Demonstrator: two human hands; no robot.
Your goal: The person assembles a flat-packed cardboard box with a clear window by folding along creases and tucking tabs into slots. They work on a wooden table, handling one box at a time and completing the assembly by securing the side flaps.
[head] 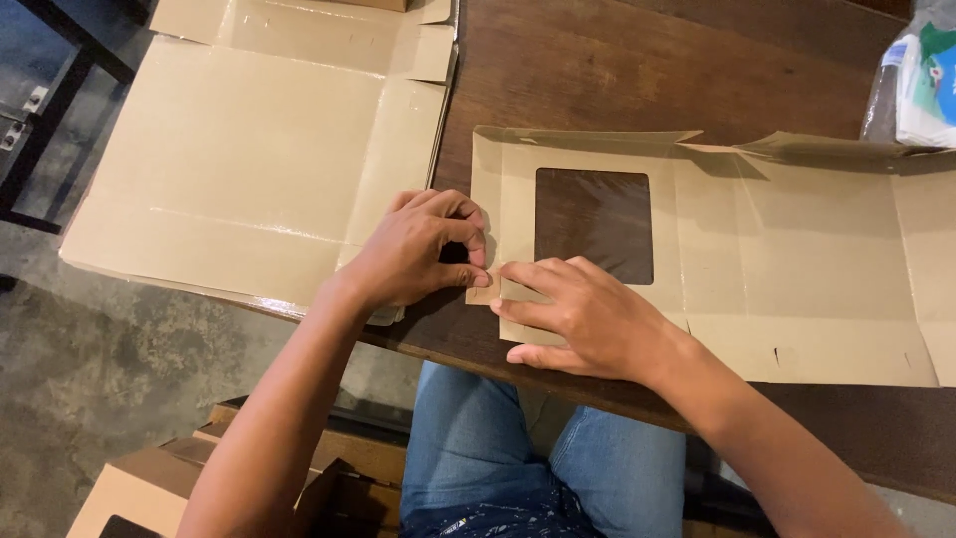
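A flat brown cardboard box blank (797, 269) with a square window cut-out lies unfolded on the dark wooden table (647, 70). My left hand (418, 249) pinches the blank's small left flap between thumb and fingers. My right hand (588, 319) lies palm down on the blank's near left corner, just below the window, fingers pressing the card flat. The two hands almost touch at the flap.
A stack of larger flat cardboard blanks (249, 159) covers the table's left end and overhangs its edge. A plastic-wrapped packet (921, 80) sits at the far right. Folded brown boxes (139, 488) stand on the floor at lower left, beside my legs in blue jeans.
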